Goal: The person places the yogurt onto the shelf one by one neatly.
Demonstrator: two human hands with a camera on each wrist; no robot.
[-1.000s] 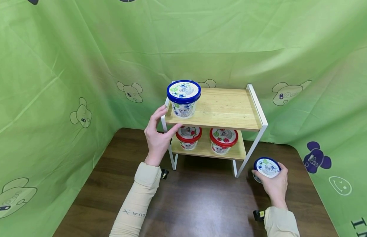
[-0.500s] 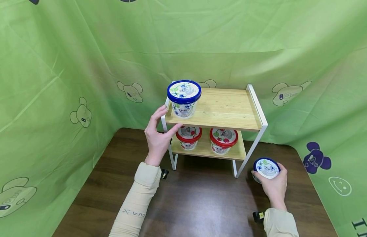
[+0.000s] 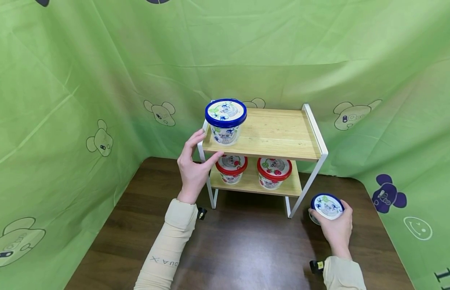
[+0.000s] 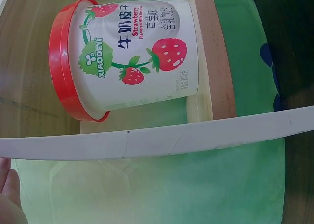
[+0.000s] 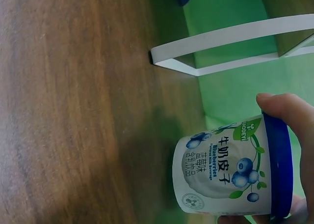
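My right hand (image 3: 337, 231) grips a blueberry milk tub (image 3: 328, 206) by its blue lid, at the right side of the table. In the right wrist view the printed side of this blueberry milk tub (image 5: 221, 170) shows, close over the wood. At the upper left corner of a two-tier rack (image 3: 279, 135), my left hand (image 3: 194, 169) has its thumb and fingers spread, right at the board's edge and white frame. Just above those fingers, another blue-lidded tub (image 3: 226, 135) stands upright on the top board. Only a bit of the left hand (image 4: 10, 197) appears in the left wrist view.
Two red-lidded strawberry tubs (image 3: 273, 173) stand on the lower board (image 3: 252, 181). The rack's white metal legs (image 3: 290, 209) rest on a dark wooden table (image 3: 246, 249). Green printed cloth (image 3: 283, 52) hangs around the back and sides.
Almost nothing differs. The left hand stays at the rack corner, and the right hand keeps hold of the blueberry milk tub with barely any shift.
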